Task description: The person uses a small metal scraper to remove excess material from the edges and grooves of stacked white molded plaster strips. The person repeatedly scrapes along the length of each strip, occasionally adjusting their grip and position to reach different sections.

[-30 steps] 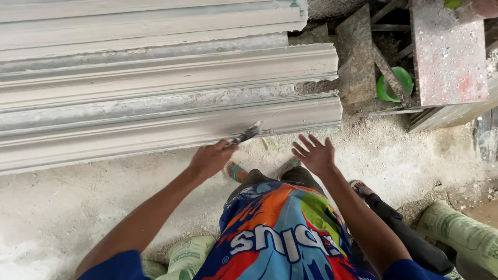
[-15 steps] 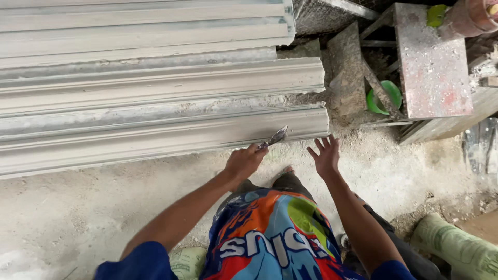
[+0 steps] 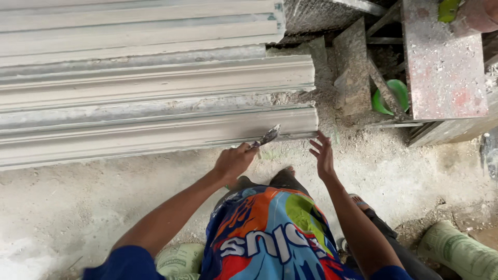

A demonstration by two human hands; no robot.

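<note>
Scraper (image 3: 267, 137) juts up-right from left hand (image 3: 234, 162)

green sack (image 3: 459, 252) lower right | pale sack (image 3: 179, 257) bottom centre-left

A green bowl (image 3: 398, 92) sits beside a rusty metal stand (image 3: 443, 67); a pale sack (image 3: 459, 251) lies on the dusty floor (image 3: 78, 207).

Even, soft daylight; shadows weak, no glare. My view is sharp at centre; the lower edge seems slightly blurred, possibly from motion.
</note>
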